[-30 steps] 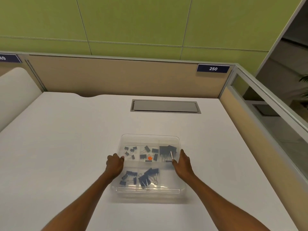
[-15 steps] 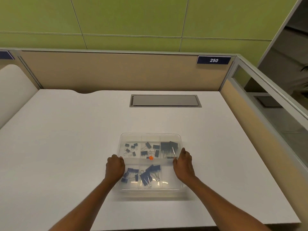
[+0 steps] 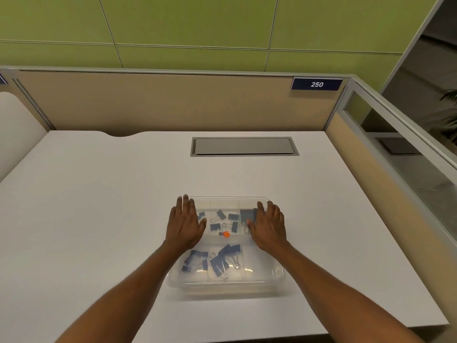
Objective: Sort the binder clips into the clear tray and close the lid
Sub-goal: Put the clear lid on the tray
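Note:
The clear tray sits on the white desk in front of me, its transparent lid down over the compartments. Several blue binder clips lie inside, with smaller ones in the far compartments and a small orange dot near the middle. My left hand lies flat on the lid's far left part, fingers spread. My right hand lies flat on the far right part, fingers extended. Neither hand holds anything.
A grey cable hatch is set into the desk behind the tray. Beige partition walls stand at the back and right, with a "250" sign. The desk's front edge is close below.
Both hands have gone from gripping the tray's sides with curled fingers to lying flat and open on top of the lid, further back. The camera view shifted slightly.

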{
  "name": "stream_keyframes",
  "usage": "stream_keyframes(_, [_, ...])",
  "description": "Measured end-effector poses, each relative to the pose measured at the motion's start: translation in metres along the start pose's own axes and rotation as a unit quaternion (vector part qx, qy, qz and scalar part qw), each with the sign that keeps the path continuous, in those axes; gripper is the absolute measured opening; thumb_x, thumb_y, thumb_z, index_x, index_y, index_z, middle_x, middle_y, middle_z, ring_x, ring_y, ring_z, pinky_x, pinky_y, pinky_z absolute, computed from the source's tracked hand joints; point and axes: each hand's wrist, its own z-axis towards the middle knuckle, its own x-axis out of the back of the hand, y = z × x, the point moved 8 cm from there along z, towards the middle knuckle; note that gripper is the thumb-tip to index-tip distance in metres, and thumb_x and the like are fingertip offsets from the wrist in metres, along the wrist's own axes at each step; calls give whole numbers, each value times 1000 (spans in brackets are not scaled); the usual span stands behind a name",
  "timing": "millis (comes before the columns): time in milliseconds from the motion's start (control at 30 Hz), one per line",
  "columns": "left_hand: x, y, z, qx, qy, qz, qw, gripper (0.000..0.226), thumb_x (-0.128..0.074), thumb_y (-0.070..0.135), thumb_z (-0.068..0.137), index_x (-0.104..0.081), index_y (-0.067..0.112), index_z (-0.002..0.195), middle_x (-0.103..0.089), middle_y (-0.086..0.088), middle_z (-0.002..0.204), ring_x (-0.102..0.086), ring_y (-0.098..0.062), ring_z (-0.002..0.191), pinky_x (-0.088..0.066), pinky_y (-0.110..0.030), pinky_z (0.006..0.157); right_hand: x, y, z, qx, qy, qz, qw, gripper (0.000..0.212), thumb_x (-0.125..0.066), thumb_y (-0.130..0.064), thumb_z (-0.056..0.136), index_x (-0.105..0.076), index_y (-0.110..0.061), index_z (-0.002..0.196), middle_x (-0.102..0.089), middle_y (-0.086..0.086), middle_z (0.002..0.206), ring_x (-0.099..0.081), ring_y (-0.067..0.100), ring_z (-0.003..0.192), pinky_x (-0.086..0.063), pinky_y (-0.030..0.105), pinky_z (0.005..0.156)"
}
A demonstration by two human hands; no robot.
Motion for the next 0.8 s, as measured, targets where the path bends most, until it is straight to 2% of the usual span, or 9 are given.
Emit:
stream_keyframes(67, [-2, -1, 9, -11, -4, 10, 1000, 78, -12, 55, 89, -5, 3, 146, -2, -18, 156, 0, -32, 144, -10, -45, 116, -3, -2, 9, 10, -14, -1, 1000, 71, -38, -56, 92, -20, -13, 146, -20, 19, 153, -21, 37, 139, -21, 46, 115])
stream_keyframes(167, [-7, -5, 20, -13, -12, 21, 1000, 76, -10, 52, 89, -6, 2, 146, -4, -19, 155, -2, -32, 144, -8, -46, 116, -6, -3, 16, 26, -15, -3, 1000, 75, -36, -58, 92, -17, -11, 147, -16, 20, 154, -16, 36, 142, -15, 45, 117])
stream_keyframes(333, [-12, -10, 26, -16, -12, 13, 1000, 78, -8, 52, 88, -13, -1, 145, -14, -22, 154, -11, -34, 142, -9, -46, 115, -9, -3, 21, 32, -13, 5, 999, 73, -33, -58, 93, -20, -11, 147, -19, 20, 153, -16, 36, 142, -15, 44, 118])
stream_keyframes(467, [-16, -11, 27, -18, -8, 6, 1000, 75, -16, 50, 90, -17, -2, 144, -19, -23, 152, -15, -35, 141, -11, -44, 115, -10, -4, 23, 33, -7, 10, 999, 73, -33, -58, 93, -19, -11, 148, -19, 19, 154, -15, 35, 143, -15, 43, 117])
stream_keyframes(800, [-18, -14, 37, -16, 1, -18, 1000, 75, -19, 50, 89, -14, 1, 145, -15, -19, 154, -10, -33, 143, -6, -41, 116, -12, -3, 36, 32, -9, 31, 999, 78, -36, -61, 90, -20, -10, 146, -18, 15, 156, -13, 31, 144, -13, 40, 117])
